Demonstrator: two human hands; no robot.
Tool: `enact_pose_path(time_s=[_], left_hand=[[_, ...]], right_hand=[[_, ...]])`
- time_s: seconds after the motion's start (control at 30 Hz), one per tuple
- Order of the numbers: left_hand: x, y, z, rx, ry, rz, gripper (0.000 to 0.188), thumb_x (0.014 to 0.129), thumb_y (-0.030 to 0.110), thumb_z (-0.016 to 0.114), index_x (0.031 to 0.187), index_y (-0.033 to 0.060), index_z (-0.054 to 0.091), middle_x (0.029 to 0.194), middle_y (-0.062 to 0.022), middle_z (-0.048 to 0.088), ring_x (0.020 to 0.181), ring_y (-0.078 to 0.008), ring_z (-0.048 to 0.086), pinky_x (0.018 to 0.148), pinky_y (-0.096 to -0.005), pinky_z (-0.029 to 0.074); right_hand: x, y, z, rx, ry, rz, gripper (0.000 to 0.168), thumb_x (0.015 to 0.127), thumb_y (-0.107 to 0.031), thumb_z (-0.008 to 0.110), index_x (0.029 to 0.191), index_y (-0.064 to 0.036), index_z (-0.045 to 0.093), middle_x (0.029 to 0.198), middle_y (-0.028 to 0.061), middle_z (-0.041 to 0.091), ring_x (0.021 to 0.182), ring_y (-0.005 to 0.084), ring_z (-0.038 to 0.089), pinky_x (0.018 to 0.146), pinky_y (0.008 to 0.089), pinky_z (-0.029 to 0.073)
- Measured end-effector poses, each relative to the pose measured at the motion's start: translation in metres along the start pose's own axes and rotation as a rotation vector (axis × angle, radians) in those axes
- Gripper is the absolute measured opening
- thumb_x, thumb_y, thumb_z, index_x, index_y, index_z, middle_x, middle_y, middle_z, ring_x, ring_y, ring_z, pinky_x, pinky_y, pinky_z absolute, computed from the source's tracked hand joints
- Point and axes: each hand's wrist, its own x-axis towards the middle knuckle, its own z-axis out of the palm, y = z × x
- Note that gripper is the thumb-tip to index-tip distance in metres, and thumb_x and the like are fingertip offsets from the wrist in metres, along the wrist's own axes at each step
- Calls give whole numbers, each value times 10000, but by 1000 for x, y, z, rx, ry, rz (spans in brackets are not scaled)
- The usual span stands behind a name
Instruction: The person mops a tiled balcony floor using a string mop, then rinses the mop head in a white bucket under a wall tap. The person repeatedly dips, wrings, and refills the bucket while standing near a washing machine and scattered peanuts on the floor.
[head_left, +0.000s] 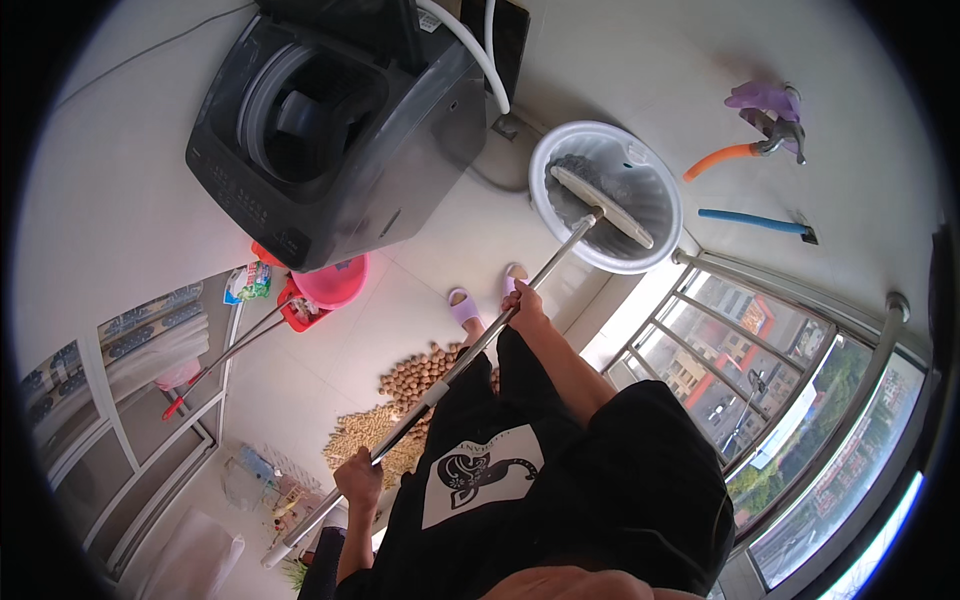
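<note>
Both hands grip the silver pole (480, 341) of a mop, which slants from the lower left up to the right. My left hand (358, 476) is wrapped around the pole close to its end. Farther up, my right hand (525, 304) holds it near the middle. The mop's long white head (604, 206) rests inside a pale plastic tub (541, 214). Grey material, perhaps mop strands or cloth, lies in the tub beside the head. Whether the tub holds water I cannot tell.
An open-lidded top-loading washing machine (420, 172) stands left of the tub. Walnuts (412, 379) and peanuts (360, 439) are spread on the floor near my legs. A pink basin (349, 281) and a red dustpan (296, 319) sit at left. A railed window (705, 352) is at right.
</note>
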Motion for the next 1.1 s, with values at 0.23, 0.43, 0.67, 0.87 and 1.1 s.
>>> enact_pose_path(time_s=[0.23,0.43,0.67,0.87,1.1], left_hand=[[-18,-45,86,-185,-56,-4,190,611,193,693,668,113,530,552,-81,572,515,-301,578,481,-409,442],[-23,-84,107,-249,-23,72,183,596,201,697,647,124,539,540,-69,559,501,-286,564,483,-399,439],[-40,-96,70,-220,75,74,153,594,162,672,645,125,532,537,-59,541,495,-271,551,469,-369,425],[-24,-54,5,-165,128,89,246,550,100,707,711,114,521,608,-49,552,536,-255,555,482,-382,426],[54,78,-127,315,416,380,258,762,46,574,1014,97,590,661,-27,446,593,-174,484,507,-287,395]], right_hand=[[-84,4,5,-95,97,-97,223,857,-146,571,699,-96,423,529,14,366,431,158,378,444,343,356],[-163,27,21,-183,19,-242,206,867,-126,554,712,-38,450,576,39,394,494,172,420,497,354,389],[-157,34,8,-217,-31,-187,201,865,-132,554,707,-58,454,603,39,420,523,177,447,544,359,426],[-92,8,24,-261,-45,-93,191,842,-124,549,703,-51,440,590,59,408,509,205,460,516,377,432],[22,-66,42,3,-18,-174,257,919,-177,453,735,3,461,561,140,488,536,278,534,517,431,456]])
